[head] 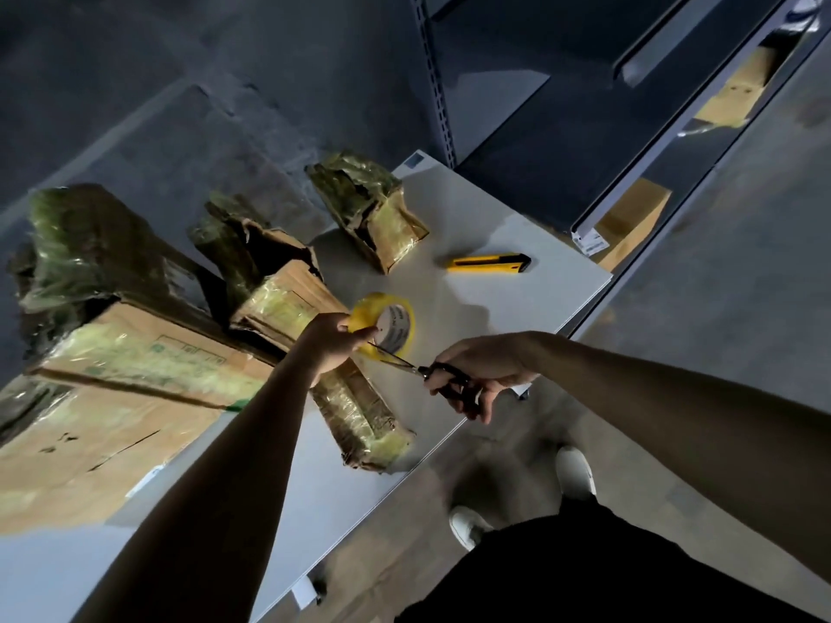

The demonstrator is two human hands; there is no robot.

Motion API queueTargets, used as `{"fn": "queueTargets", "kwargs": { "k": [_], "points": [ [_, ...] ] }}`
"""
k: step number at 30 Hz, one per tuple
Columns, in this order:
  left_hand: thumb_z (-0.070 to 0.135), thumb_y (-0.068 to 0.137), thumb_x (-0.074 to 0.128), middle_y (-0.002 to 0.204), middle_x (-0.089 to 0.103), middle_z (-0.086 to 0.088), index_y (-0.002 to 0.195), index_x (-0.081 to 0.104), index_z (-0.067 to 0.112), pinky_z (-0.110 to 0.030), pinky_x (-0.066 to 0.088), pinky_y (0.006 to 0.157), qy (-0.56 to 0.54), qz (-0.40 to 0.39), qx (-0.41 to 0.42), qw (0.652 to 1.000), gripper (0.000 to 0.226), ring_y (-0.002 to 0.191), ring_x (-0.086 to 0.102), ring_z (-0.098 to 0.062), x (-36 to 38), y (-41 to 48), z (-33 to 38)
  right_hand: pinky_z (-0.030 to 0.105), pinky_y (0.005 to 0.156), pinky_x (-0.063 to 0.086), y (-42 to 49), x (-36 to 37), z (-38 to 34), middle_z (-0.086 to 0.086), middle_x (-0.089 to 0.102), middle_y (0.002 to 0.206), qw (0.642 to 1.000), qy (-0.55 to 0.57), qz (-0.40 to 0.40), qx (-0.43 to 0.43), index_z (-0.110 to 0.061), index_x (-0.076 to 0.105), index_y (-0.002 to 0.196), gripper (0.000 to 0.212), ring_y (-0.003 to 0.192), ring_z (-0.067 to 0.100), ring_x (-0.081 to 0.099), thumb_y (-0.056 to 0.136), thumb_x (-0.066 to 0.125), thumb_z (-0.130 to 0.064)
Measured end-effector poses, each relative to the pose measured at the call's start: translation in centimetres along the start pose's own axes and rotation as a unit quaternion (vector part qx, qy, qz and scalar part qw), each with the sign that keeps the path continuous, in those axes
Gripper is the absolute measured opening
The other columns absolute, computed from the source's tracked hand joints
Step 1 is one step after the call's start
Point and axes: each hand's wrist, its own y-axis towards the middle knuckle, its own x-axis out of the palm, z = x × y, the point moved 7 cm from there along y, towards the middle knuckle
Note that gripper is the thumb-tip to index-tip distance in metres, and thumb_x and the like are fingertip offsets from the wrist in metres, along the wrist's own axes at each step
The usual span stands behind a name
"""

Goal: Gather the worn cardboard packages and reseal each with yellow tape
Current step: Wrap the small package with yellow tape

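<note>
The left hand [335, 343] grips the yellow tape roll [398, 323] just over the long worn package [359, 415], whose length runs from the roll toward the person. Right of the roll, the right hand [488, 368] grips scissors [425, 373], blades aimed at its lower edge.

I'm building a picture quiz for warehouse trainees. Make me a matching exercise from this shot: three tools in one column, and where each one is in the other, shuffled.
1. yellow tape roll
2. scissors
3. yellow utility knife

A. lying untouched on the white table
B. held in the right hand
C. held in the left hand

Pairs: 1-C, 2-B, 3-A
</note>
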Motion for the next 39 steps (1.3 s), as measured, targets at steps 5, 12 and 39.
{"fn": "queueTargets", "kwargs": {
  "k": [5, 12, 39],
  "points": [
    [0.033, 0.089, 0.072, 0.113, 0.070, -0.010, 0.121, 0.068, 0.010, -0.023, 0.042, 0.065, -0.024, 0.012, -0.011, 1.000, 0.040, 0.091, 0.062, -0.017, 0.6, -0.2, 0.1, 0.036, 0.056, 0.056, 1.1, 0.4, 0.4, 0.013, 0.057, 0.073, 1.000, -0.008, 0.007, 0.016, -0.005, 0.053, 0.104, 0.022, 0.059, 0.028, 0.060, 0.098, 0.058, -0.026],
    [0.037, 0.087, 0.073, 0.113, 0.070, -0.004, 0.121, 0.068, 0.014, -0.025, 0.044, 0.068, -0.055, -0.008, -0.016, 0.998, 0.041, 0.104, 0.063, -0.020, 0.6, 0.0, -0.6, 0.036, 0.053, 0.058, 3.3, 1.3, -0.2, 0.014, 0.058, 0.072, 0.999, 0.023, 0.034, 0.011, -0.002, 0.055, 0.102, 0.027, 0.056, 0.026, 0.062, 0.098, 0.060, -0.028],
    [0.039, 0.090, 0.069, 0.103, 0.074, -0.004, 0.110, 0.069, 0.015, -0.044, 0.056, 0.087, -0.038, 0.029, 0.043, 0.998, 0.031, 0.097, 0.067, -0.017, 1.2, -0.3, -0.8, 0.028, 0.052, 0.054, 5.8, 1.1, -0.1, 0.009, 0.061, 0.075, 0.995, 0.023, 0.098, 0.002, 0.006, 0.062, 0.117, 0.033, 0.057, 0.017, 0.060, 0.094, 0.066, -0.017]
  ]
}}
